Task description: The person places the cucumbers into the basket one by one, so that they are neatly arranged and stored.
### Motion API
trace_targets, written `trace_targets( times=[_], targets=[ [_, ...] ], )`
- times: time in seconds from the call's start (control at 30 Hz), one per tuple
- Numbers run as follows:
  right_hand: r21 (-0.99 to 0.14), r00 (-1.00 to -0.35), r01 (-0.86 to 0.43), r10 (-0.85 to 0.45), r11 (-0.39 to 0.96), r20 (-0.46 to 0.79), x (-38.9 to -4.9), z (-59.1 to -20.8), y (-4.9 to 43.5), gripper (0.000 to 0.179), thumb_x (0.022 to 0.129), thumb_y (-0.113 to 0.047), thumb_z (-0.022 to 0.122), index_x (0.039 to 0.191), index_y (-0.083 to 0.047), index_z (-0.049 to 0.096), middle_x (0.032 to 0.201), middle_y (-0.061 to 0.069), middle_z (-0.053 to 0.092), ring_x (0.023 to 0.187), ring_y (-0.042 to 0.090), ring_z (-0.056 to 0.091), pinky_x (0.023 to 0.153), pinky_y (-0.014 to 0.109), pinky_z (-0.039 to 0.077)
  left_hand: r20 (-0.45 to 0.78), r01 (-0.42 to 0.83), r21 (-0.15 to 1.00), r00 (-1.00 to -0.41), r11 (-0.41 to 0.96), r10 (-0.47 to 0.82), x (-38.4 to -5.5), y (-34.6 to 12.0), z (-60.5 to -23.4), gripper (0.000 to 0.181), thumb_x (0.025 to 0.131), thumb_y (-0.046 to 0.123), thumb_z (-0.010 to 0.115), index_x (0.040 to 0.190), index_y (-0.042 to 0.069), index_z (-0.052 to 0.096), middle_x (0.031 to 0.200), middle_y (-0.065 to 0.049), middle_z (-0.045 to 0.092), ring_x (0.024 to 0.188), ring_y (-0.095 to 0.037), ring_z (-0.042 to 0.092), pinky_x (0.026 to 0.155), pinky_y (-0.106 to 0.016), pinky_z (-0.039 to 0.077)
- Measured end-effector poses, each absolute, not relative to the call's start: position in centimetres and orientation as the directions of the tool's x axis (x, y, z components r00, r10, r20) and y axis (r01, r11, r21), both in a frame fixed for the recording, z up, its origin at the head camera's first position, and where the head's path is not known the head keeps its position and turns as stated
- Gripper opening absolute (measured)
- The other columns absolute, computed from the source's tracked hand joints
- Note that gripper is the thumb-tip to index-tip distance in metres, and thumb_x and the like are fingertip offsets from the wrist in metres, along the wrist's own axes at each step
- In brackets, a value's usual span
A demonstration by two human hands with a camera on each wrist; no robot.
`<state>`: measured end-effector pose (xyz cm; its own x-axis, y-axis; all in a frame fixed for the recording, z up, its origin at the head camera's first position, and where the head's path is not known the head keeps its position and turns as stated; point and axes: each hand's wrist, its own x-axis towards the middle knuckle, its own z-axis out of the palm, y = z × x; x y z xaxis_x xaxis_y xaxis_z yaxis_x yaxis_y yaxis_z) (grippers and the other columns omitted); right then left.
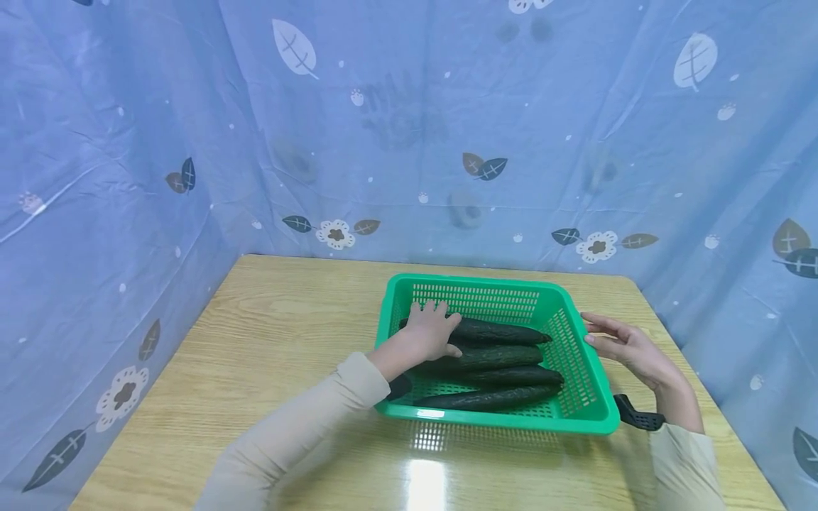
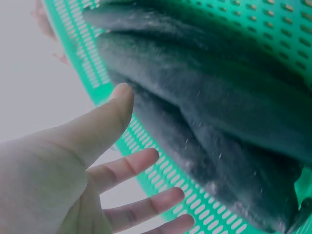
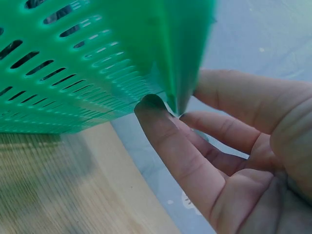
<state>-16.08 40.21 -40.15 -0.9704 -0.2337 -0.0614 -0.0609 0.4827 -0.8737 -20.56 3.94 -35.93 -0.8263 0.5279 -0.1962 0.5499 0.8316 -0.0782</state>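
Several long, dark green cucumbers [image 1: 505, 356] lie side by side in a green plastic basket [image 1: 498, 421]. Over their left ends is my left hand [image 1: 429, 338], its fingers spread and extended. In the left wrist view the thumb overlaps the cucumbers [image 2: 209, 83] while the other fingers stand apart, with nothing between them. My right hand [image 1: 629, 349] is at the basket's right rim. From the right wrist view, the lip of the basket [image 3: 181, 63] comes down between the thumb and bent fingers [image 3: 170, 141], which hold it lightly at the edge.
The basket stands on a wooden table [image 1: 287, 312], toward its right side. Blue patterned cloth [image 1: 409, 142] hangs behind the table and along both sides. A black wrist strap [image 1: 639, 417] sits on the right wrist, close to the basket's corner.
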Motion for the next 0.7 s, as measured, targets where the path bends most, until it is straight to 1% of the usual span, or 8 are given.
trace_targets(
  times=[0.03,0.1,0.23,0.33,0.43,0.57,0.63,0.7],
  targets=[
    [-0.868,-0.971,-0.060,-0.229,0.493,-0.063,-16.1,-40.1,40.2,0.059,0.097,-0.023,0.050,0.144,0.003,0.025,0.136,0.021,0.035,0.100,-0.012,0.052,0.083,0.017,0.047,-0.193,0.547,-0.071,-0.828,0.834,0.527,-20.6,3.8,-35.8,0.066,0.085,0.059,0.054,0.139,0.026,0.039,0.143,-0.008,0.037,0.131,-0.032,0.034,0.102,-0.051,0.033],
    [-0.857,-0.972,-0.062,-0.224,0.512,-0.064,-16.2,-40.1,40.1,0.060,0.097,-0.025,0.050,0.143,0.004,0.026,0.137,0.023,0.033,0.100,-0.014,0.051,0.082,0.017,0.047,-0.188,0.541,-0.061,-0.832,0.839,0.522,-20.8,3.4,-35.5,0.063,0.085,0.059,0.053,0.137,0.026,0.041,0.143,-0.009,0.037,0.131,-0.032,0.034,0.101,-0.051,0.033],
    [-0.845,-0.973,-0.078,-0.226,0.528,-0.052,-16.5,-39.9,40.1,0.058,0.097,-0.025,0.051,0.142,0.004,0.029,0.136,0.017,0.038,0.099,-0.014,0.052,0.082,0.017,0.047,-0.160,0.527,-0.022,-0.841,0.849,0.518,-21.3,2.4,-35.0,0.051,0.084,0.058,0.055,0.123,0.025,0.050,0.137,-0.009,0.042,0.127,-0.034,0.037,0.097,-0.052,0.035],
    [-0.840,-0.969,-0.098,-0.242,0.533,-0.040,-16.8,-39.7,40.2,0.057,0.097,-0.023,0.050,0.141,0.005,0.029,0.135,0.018,0.039,0.099,-0.012,0.053,0.082,0.019,0.048,-0.136,0.520,0.016,-0.845,0.854,0.517,-21.7,1.6,-34.6,0.045,0.085,0.056,0.056,0.115,0.023,0.053,0.128,-0.009,0.047,0.119,-0.033,0.041,0.094,-0.049,0.036],
    [-0.838,-0.969,-0.102,-0.245,0.536,-0.039,-17.3,-39.4,40.2,0.057,0.097,-0.024,0.049,0.141,0.006,0.028,0.136,0.024,0.038,0.098,-0.012,0.054,0.083,0.024,0.050,-0.100,0.515,0.044,-0.850,0.856,0.517,-22.0,0.7,-34.3,0.041,0.085,0.055,0.057,0.110,0.023,0.053,0.120,-0.008,0.049,0.112,-0.031,0.043,0.091,-0.049,0.036],
    [-0.829,-0.968,-0.099,-0.246,0.550,-0.047,-17.8,-38.9,40.2,0.056,0.100,-0.026,0.043,0.142,0.007,0.025,0.138,0.032,0.034,0.096,-0.013,0.054,0.085,0.034,0.051,-0.034,0.518,0.061,-0.854,0.853,0.520,-22.5,-0.3,-34.1,0.037,0.086,0.054,0.056,0.108,0.025,0.052,0.116,-0.007,0.050,0.109,-0.031,0.044,0.091,-0.051,0.034],
    [-0.815,-0.967,-0.103,-0.250,0.570,-0.053,-18.0,-38.6,40.2,0.056,0.101,-0.026,0.040,0.142,0.007,0.024,0.138,0.034,0.032,0.095,-0.014,0.053,0.085,0.036,0.051,-0.016,0.517,0.075,-0.854,0.853,0.519,-22.8,-0.9,-34.0,0.037,0.087,0.053,0.055,0.111,0.025,0.052,0.116,-0.007,0.050,0.110,-0.032,0.044,0.091,-0.052,0.034],
    [-0.804,-0.965,-0.108,-0.255,0.584,-0.056,-18.2,-38.4,40.3,0.055,0.101,-0.027,0.038,0.143,0.007,0.024,0.138,0.034,0.033,0.095,-0.014,0.053,0.086,0.035,0.051,-0.007,0.510,0.078,-0.859,0.856,0.512,-23.1,-1.4,-33.9,0.039,0.087,0.054,0.054,0.113,0.025,0.051,0.115,-0.007,0.050,0.109,-0.032,0.045,0.090,-0.052,0.034]
  ],
)
